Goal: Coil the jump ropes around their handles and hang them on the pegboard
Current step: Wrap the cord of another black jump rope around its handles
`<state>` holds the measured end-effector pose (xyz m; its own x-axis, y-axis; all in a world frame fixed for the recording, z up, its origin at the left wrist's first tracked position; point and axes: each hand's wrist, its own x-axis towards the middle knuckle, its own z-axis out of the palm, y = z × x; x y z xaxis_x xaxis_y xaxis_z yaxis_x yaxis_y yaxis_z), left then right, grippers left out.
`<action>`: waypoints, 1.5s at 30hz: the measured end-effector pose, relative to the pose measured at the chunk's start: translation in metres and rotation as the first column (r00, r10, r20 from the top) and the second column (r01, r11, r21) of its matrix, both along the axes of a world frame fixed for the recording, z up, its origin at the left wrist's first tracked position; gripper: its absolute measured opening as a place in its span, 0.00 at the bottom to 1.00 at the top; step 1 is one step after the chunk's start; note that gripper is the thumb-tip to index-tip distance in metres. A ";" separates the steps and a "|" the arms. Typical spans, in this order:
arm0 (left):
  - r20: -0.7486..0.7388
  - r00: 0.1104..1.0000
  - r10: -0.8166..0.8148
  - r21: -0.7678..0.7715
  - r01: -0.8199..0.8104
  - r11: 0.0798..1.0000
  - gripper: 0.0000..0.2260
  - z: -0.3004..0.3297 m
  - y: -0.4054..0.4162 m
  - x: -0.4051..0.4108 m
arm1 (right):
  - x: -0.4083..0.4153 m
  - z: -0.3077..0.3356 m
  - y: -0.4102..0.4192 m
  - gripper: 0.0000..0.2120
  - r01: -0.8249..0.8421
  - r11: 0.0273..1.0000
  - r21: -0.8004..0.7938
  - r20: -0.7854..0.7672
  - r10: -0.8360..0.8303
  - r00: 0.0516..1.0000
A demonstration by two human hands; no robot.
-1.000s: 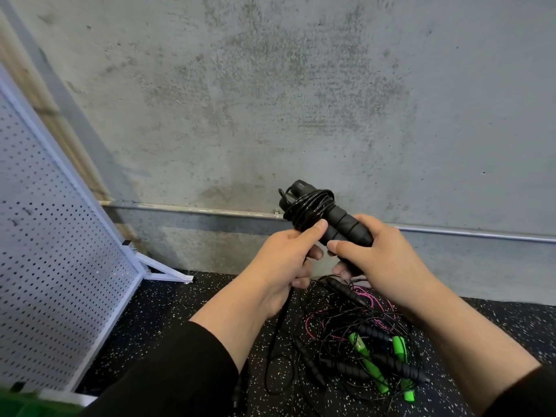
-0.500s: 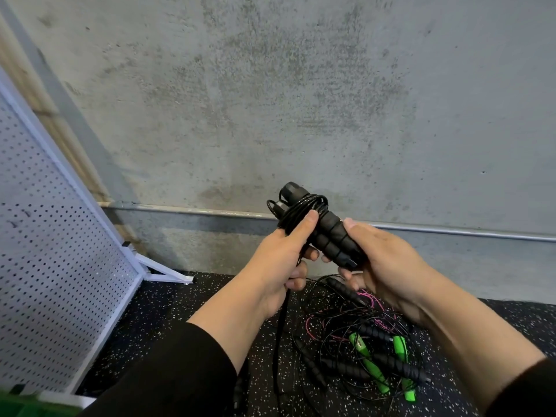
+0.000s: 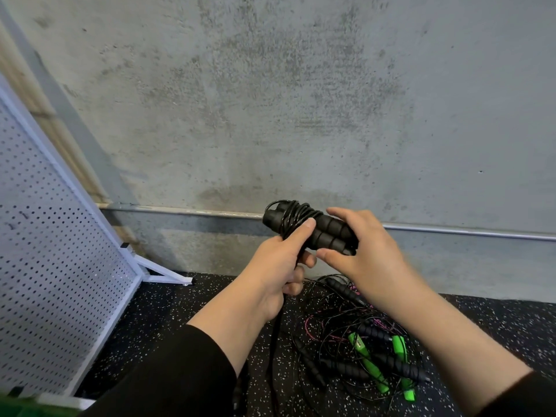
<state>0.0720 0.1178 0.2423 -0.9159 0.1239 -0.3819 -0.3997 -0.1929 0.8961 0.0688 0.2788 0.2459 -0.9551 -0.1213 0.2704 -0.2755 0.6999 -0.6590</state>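
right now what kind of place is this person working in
Probably a gym or fitness storage corner: speckled rubber floor, a bare concrete wall, a white pegboard standing at the left, and a tangle of jump ropes lying on the floor.

Black long sleeves (image 3: 168, 374) pushed up, leaving both forearms bare.

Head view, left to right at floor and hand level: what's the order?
White perforated pegboard → left hand → black foam handles wrapped in black cord → right hand → green jump-rope handles in the floor tangle.
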 end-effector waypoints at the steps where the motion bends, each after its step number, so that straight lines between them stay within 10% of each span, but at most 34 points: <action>1: -0.015 1.000 -0.004 0.005 0.004 1.000 0.16 0.000 0.000 0.000 | 0.000 0.001 0.001 0.33 0.002 0.999 -0.042 0.029 -0.001 1.000; 4: -0.058 0.998 -0.024 0.024 0.026 0.999 0.13 0.001 0.000 0.000 | 0.002 0.008 0.003 0.29 0.068 0.923 -0.380 0.291 0.049 0.955; 7: -0.111 0.993 -0.034 -0.004 0.033 0.999 0.12 0.001 0.000 0.001 | 0.005 0.014 0.004 0.29 0.282 0.623 -0.730 0.552 0.293 0.781; 12: -0.129 0.991 -0.031 -0.071 0.022 0.997 0.13 0.000 0.001 -0.001 | 0.006 0.015 0.009 0.27 0.353 0.522 -0.776 0.600 0.441 0.667; 17: -0.104 0.994 -0.027 -0.097 0.017 0.995 0.18 0.003 -0.003 -0.003 | 0.003 0.010 0.005 0.18 0.283 0.491 -0.824 0.496 0.382 0.780; 23: -0.067 0.997 -0.040 -0.074 0.035 0.997 0.24 0.007 -0.006 -0.004 | 0.000 0.011 0.005 0.08 0.216 0.687 -0.693 0.359 0.069 0.931; 30: -0.050 0.999 0.023 -0.008 -0.023 1.000 0.25 0.006 -0.004 -0.003 | 0.003 0.016 0.000 0.23 0.067 0.949 -0.308 0.255 0.014 0.967; 35: -0.067 0.997 0.037 -0.014 -0.038 0.999 0.17 0.006 -0.004 -0.003 | 0.007 0.011 -0.004 0.29 0.043 0.982 -0.183 0.242 0.003 0.970; 40: -0.130 0.991 -0.028 -0.019 0.026 0.999 0.14 0.010 -0.002 0.000 | 0.012 0.019 0.007 0.11 0.035 0.840 -0.542 0.476 0.272 0.836; 45: -0.122 0.992 0.014 -0.033 -0.018 0.999 0.17 0.009 0.000 0.000 | 0.006 0.017 0.007 0.11 0.046 0.939 -0.342 0.298 0.062 0.952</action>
<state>0.0719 0.1182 0.2512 -0.9576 0.0972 -0.2711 -0.2842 -0.1667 0.9442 0.0743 0.2857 0.2626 -0.9967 -0.0813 -0.0023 -0.0319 0.4162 -0.9087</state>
